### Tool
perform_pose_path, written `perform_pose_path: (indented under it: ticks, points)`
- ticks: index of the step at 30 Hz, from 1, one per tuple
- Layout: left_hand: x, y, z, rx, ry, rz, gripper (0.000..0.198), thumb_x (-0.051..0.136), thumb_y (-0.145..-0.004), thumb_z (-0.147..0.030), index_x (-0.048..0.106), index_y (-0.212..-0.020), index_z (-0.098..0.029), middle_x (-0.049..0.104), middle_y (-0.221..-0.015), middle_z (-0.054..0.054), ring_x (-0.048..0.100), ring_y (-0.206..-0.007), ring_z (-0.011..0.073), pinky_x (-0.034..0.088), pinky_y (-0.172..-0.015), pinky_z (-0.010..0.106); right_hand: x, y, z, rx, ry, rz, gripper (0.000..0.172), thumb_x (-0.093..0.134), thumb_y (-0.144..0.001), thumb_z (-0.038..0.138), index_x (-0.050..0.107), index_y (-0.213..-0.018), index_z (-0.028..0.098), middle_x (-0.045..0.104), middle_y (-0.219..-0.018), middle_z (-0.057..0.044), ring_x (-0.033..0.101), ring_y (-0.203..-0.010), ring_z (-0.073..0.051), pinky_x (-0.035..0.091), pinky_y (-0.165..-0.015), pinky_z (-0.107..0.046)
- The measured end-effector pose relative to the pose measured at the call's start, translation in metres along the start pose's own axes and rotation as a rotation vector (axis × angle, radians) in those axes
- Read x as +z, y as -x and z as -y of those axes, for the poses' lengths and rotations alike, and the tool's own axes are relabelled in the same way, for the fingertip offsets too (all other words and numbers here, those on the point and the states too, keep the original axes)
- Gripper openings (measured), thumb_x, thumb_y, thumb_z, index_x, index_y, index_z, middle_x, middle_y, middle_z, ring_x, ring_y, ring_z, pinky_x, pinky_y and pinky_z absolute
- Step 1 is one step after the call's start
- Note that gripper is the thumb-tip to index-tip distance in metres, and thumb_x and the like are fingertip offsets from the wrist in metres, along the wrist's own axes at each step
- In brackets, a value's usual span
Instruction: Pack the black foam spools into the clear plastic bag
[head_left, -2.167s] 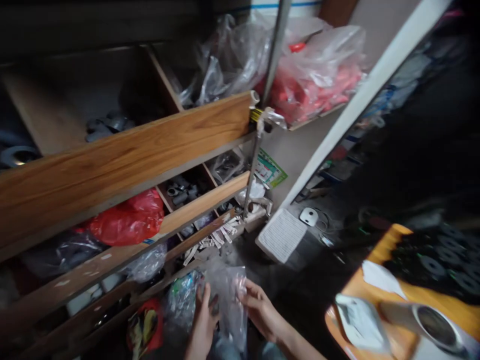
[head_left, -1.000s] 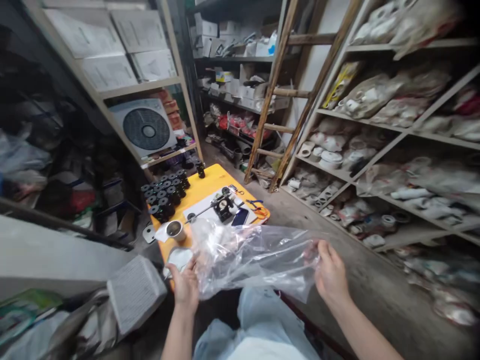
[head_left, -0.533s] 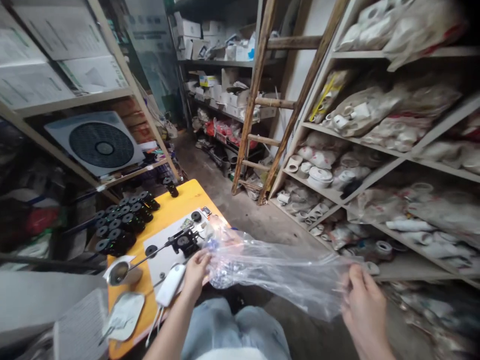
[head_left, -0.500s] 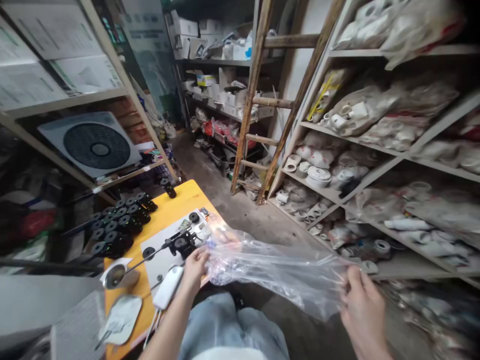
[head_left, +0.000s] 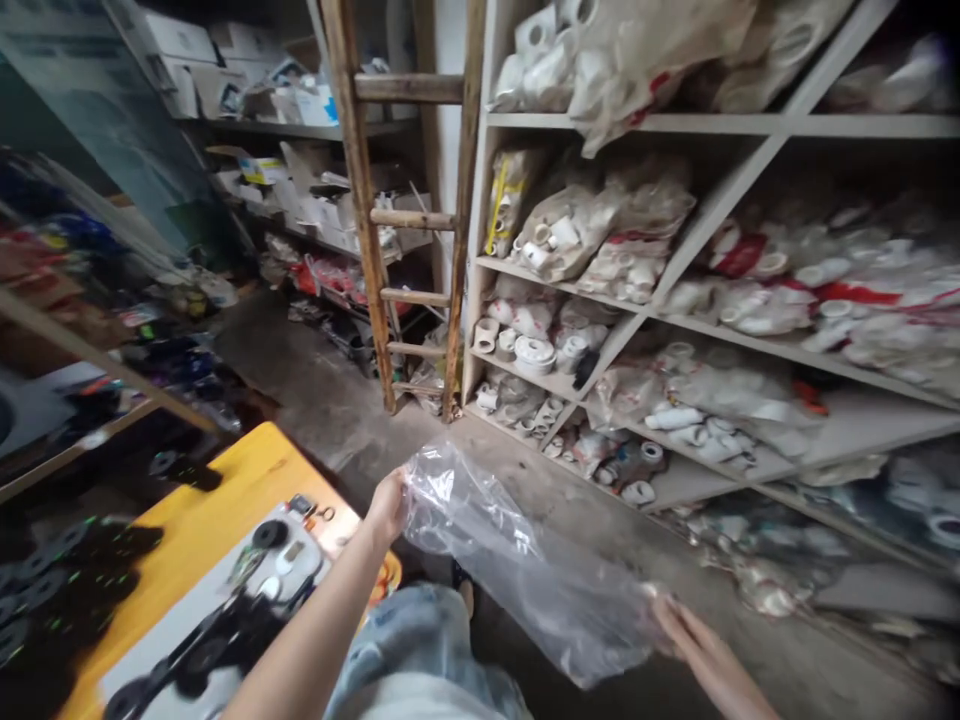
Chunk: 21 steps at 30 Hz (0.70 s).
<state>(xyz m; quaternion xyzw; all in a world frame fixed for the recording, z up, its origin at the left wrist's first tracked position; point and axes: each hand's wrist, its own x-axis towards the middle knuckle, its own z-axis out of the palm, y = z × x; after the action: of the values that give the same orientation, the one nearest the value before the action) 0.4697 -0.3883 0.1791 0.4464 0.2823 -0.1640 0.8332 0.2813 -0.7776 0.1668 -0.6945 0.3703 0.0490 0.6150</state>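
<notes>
A clear plastic bag (head_left: 517, 560) is stretched between my two hands, over the floor to the right of my knees. My left hand (head_left: 388, 505) pinches its upper left end. At the lower right end, my right hand (head_left: 671, 625) has its fingers closed on the bag, somewhat blurred. The bag looks flat, with glossy creases near the left hand. Left of my legs stands a yellow table (head_left: 259, 460). On it lie a pale board (head_left: 169, 610), a black mechanical device (head_left: 202, 650) and a round black disc (head_left: 270, 533).
Several black cylindrical parts (head_left: 67, 580) crowd the table's left side. A wooden ladder (head_left: 412, 218) leans ahead. Shelves (head_left: 720, 125) full of bagged white pipe fittings (head_left: 562, 235) line the right. Boxes (head_left: 322, 200) fill the back shelves.
My view has swung right. Both hands have moved away from the table with the bag; the left hand is now clear of the black device. The bag hangs lower toward the right.
</notes>
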Motion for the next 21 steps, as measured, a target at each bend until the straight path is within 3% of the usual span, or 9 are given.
perform_pose_path:
  ticks: [2, 4, 7, 9, 11, 14, 16, 18, 21]
  points:
    - [0.041, -0.024, -0.004, 0.003, -0.061, 0.075, 0.011, 0.069, -0.069, -0.018, 0.059, -0.071, -0.017, 0.048, -0.049, -0.007, 0.044, -0.039, 0.0055, 0.037, -0.042, 0.017, -0.004, -0.038, 0.022, -0.058, 0.008, -0.074, 0.058, 0.070, -0.063, 0.068, 0.070, -0.100, 0.023, 0.071, -0.113, -0.009, 0.063, -0.111, -0.029, 0.054, -0.087, -0.037]
    - [0.081, -0.046, -0.007, -0.011, -0.115, 0.168, 0.015, 0.073, -0.066, -0.022, 0.060, -0.070, -0.017, 0.049, -0.050, -0.007, 0.042, -0.039, 0.0048, 0.032, -0.041, 0.017, 0.014, -0.078, 0.059, -0.146, -0.006, -0.018, 0.063, 0.066, -0.067, 0.071, 0.067, -0.111, 0.026, 0.061, -0.133, -0.009, 0.047, -0.134, -0.028, 0.038, -0.110, -0.042]
    - [0.129, -0.075, -0.014, -0.037, -0.183, 0.310, 0.023, 0.080, -0.060, -0.027, 0.063, -0.069, -0.015, 0.054, -0.055, -0.004, 0.046, -0.044, 0.0070, 0.033, -0.044, 0.019, 0.076, -0.133, 0.126, -0.244, -0.108, 0.232, 0.070, 0.065, -0.070, 0.071, 0.057, -0.127, 0.031, 0.047, -0.148, -0.005, 0.034, -0.143, -0.023, 0.027, -0.117, -0.041]
    - [0.145, -0.093, -0.022, -0.041, -0.218, 0.363, 0.028, 0.083, -0.058, -0.030, 0.067, -0.072, -0.013, 0.057, -0.057, -0.002, 0.047, -0.046, 0.0084, 0.034, -0.046, 0.021, 0.125, -0.161, 0.166, -0.236, -0.192, 0.397, 0.071, 0.065, -0.069, 0.073, 0.057, -0.126, 0.032, 0.055, -0.141, -0.005, 0.046, -0.134, -0.023, 0.035, -0.110, -0.040]
    - [0.143, -0.110, -0.034, 0.003, -0.222, 0.354, 0.037, 0.083, -0.062, -0.040, 0.070, -0.084, -0.013, 0.063, -0.065, 0.001, 0.053, -0.053, 0.0112, 0.039, -0.052, 0.022, 0.166, -0.178, 0.194, -0.269, -0.171, 0.530, 0.063, 0.075, -0.066, 0.062, 0.063, -0.117, 0.026, 0.071, -0.113, -0.007, 0.063, -0.111, -0.025, 0.045, -0.097, -0.038]
    - [0.114, -0.125, -0.052, 0.157, -0.176, 0.261, 0.058, 0.073, -0.069, -0.062, 0.068, -0.108, -0.019, 0.070, -0.104, 0.008, 0.063, -0.092, 0.0195, 0.046, -0.080, 0.027, 0.205, -0.190, 0.217, -0.330, -0.161, 0.433, 0.042, 0.075, -0.071, 0.055, 0.069, -0.090, 0.019, 0.069, -0.065, -0.001, 0.064, -0.070, -0.019, 0.047, -0.075, -0.031]
    - [0.092, -0.127, -0.060, 0.270, -0.190, 0.232, 0.071, 0.074, -0.064, -0.065, 0.063, -0.119, -0.021, 0.062, -0.127, 0.013, 0.056, -0.115, 0.0256, 0.041, -0.096, 0.032, 0.221, -0.193, 0.226, -0.354, -0.192, 0.337, 0.038, 0.068, -0.077, 0.056, 0.065, -0.084, 0.019, 0.062, -0.056, 0.002, 0.059, -0.060, -0.015, 0.045, -0.068, -0.028]
    - [0.080, -0.127, -0.064, 0.352, -0.246, 0.225, 0.082, 0.084, -0.057, -0.056, 0.059, -0.126, -0.021, 0.057, -0.135, 0.015, 0.053, -0.121, 0.0294, 0.038, -0.102, 0.036, 0.233, -0.193, 0.236, -0.348, -0.219, 0.330, 0.037, 0.067, -0.079, 0.057, 0.064, -0.084, 0.020, 0.061, -0.055, 0.004, 0.057, -0.057, -0.014, 0.044, -0.063, -0.026]
    - [0.086, -0.126, -0.068, 0.469, -0.322, 0.110, 0.077, 0.089, -0.053, -0.042, 0.062, -0.122, -0.023, 0.061, -0.129, 0.012, 0.054, -0.120, 0.0282, 0.038, -0.102, 0.033, 0.249, -0.191, 0.252, -0.299, -0.218, 0.455, 0.039, 0.072, -0.074, 0.057, 0.066, -0.085, 0.020, 0.061, -0.056, 0.003, 0.058, -0.055, -0.014, 0.044, -0.056, -0.024]
